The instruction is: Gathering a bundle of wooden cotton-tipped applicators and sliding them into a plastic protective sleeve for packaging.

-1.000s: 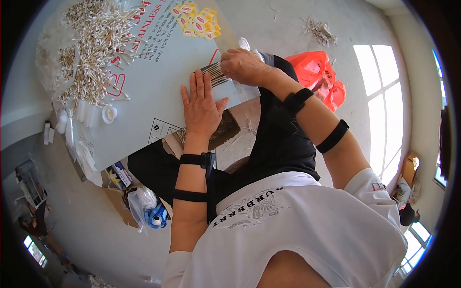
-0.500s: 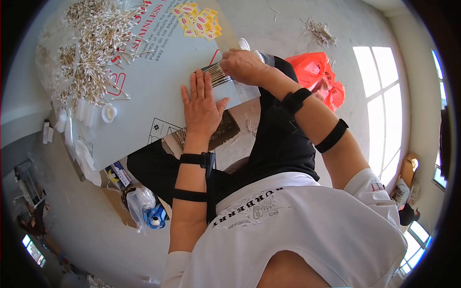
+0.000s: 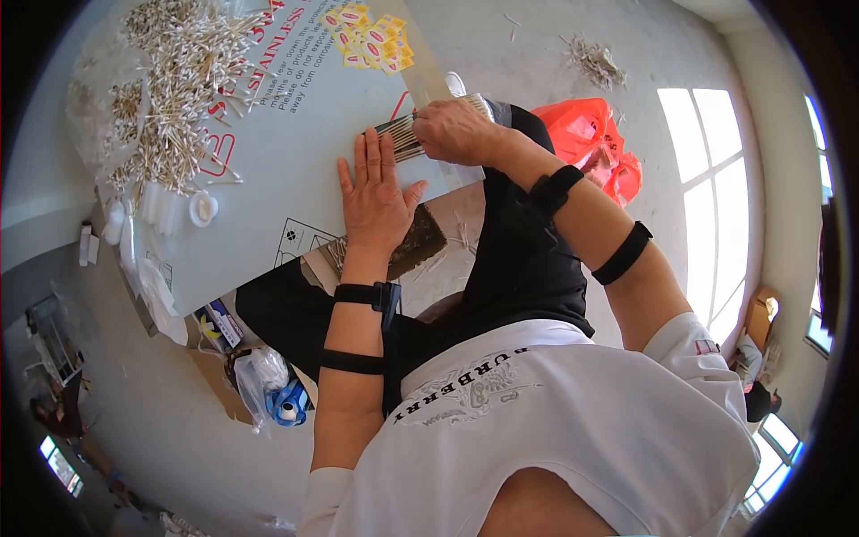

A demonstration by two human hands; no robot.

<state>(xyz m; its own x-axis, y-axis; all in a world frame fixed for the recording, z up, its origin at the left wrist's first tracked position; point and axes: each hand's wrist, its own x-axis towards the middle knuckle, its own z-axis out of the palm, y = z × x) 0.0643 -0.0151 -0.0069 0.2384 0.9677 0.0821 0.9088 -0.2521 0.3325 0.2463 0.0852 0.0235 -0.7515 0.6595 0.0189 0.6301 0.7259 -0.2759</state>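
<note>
1. On the table (image 3: 277,192), close to its right corner: left hand (image 3: 376,204) laid flat, fingers a little spread, tips seemingly touching the left end of the row of swabs (image 3: 404,140).
2. Over the other part of this row: right hand (image 3: 458,132), with fingers curled downward. Cannot tell what is pinched, because of hidden fingertips.
3. For good handling, as a judgement: press gently with the left, keep all sticks parallel and their heads level, avoid rolling or bending any.
4. Mind the edges: near one passing under the left wrist, right one close beside the right hand. Beyond that side, red bag (image 3: 586,134).
5. Room for moving: bare table left of the left hand, up to the loose pile (image 3: 170,98). Farther up, yellow labels (image 3: 371,40), apart from both hands.
</note>
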